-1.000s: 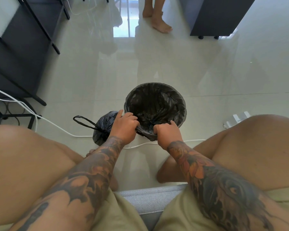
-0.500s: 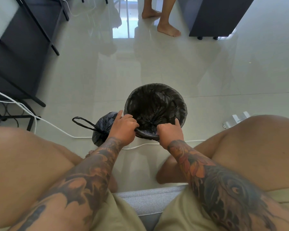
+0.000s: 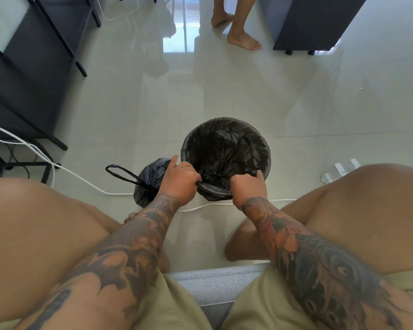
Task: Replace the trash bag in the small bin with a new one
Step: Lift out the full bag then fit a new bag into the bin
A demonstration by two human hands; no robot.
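the bin stands on the floor between the person's knees, with the new bag already lining it. the left hand and right hand both have their fingers curled round the bag's near edge, pinching the film at the bin's near rim, a short stretch of plastic taut between them. the left forefinger sticks out straight; the rest are closed on the film.

the bag looks thin, light and limp, and probably slippery; it should stretch a little but tear if pulled hard over the rim. the edge is the place to hold it, hands apart, so it folds over evenly. the bin looks light too, and may tip or slide on the glossy tiles if the pull is not downward.

the old bag, tied shut with its loop lying out to the left, sits touching the bin's left side, just behind the left hand. a white cable runs across the floor near the bin's base. ahead of the bin there is open floor; another person's bare feet stand well away.
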